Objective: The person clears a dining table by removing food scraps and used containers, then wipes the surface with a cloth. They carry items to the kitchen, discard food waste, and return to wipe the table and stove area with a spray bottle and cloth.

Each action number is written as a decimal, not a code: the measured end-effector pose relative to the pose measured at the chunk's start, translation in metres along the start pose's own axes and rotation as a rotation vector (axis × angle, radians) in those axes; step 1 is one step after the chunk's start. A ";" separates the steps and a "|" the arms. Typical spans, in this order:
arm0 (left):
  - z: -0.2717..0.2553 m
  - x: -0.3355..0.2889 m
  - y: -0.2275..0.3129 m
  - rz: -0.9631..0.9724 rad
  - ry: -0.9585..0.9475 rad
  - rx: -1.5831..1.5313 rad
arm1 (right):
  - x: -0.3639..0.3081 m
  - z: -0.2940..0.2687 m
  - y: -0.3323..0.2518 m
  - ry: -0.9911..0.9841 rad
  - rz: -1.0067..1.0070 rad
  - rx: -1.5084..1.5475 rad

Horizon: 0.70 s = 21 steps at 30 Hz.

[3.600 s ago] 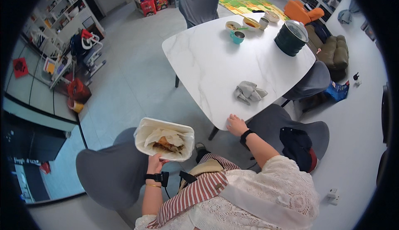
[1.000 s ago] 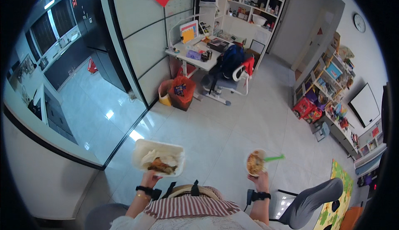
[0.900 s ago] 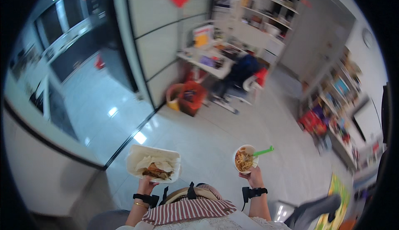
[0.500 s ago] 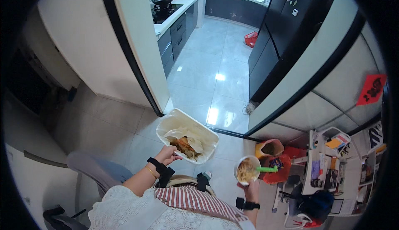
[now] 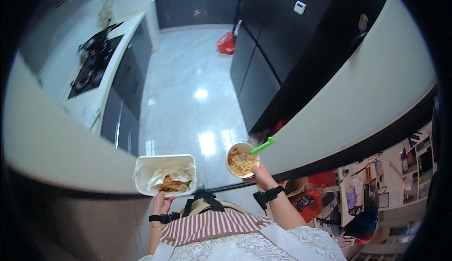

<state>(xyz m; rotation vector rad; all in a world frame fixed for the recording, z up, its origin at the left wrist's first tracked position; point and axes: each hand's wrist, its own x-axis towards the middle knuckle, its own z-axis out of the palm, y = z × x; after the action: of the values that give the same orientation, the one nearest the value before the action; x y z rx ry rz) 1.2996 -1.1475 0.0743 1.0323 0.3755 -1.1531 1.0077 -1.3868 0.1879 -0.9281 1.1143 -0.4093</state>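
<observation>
At the kitchen doorway, my left hand (image 5: 163,202) grips the near rim of a white bin (image 5: 141,172) with its fingers closed. Crumpled pale liner or tissue and brownish-orange food scraps (image 5: 175,184) lie inside it. To the right, my right hand (image 5: 263,176) is wrapped round a white cup (image 5: 243,145) holding noodles in reddish-brown broth. A utensil with a bright green handle (image 5: 262,145) leans out of the cup toward the right; its other end is hidden in the noodles. Both containers are held off the floor, apart from each other.
Pale tiled floor (image 5: 179,96) stretches ahead between a counter with a black hob (image 5: 96,65) and a tall black fridge (image 5: 263,68). A red bag (image 5: 226,43) sits by the fridge. Dark door track (image 5: 325,159) curves at right; beyond it stand a red bag (image 5: 306,204) and a desk (image 5: 346,204).
I have come forward to the kitchen threshold and the view has swung right. The bin and cup have moved along with my hands, and both stay held.
</observation>
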 end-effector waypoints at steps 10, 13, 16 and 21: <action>0.143 0.207 0.151 0.003 -0.100 0.026 | 0.205 0.031 -0.121 0.024 -0.037 0.015; 0.202 0.260 0.181 0.030 -0.129 -0.053 | 0.274 0.030 -0.173 0.010 -0.023 -0.009; 0.247 0.297 0.220 0.053 -0.037 -0.072 | 0.343 0.042 -0.244 -0.075 -0.072 -0.061; 0.283 0.372 0.277 0.075 0.055 -0.153 | 0.451 0.079 -0.326 -0.096 -0.055 -0.092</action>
<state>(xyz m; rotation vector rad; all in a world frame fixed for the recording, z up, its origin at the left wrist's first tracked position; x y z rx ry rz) 1.6259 -1.5819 0.0848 0.9381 0.4576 -1.0142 1.3183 -1.8554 0.1973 -1.0510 1.0285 -0.3565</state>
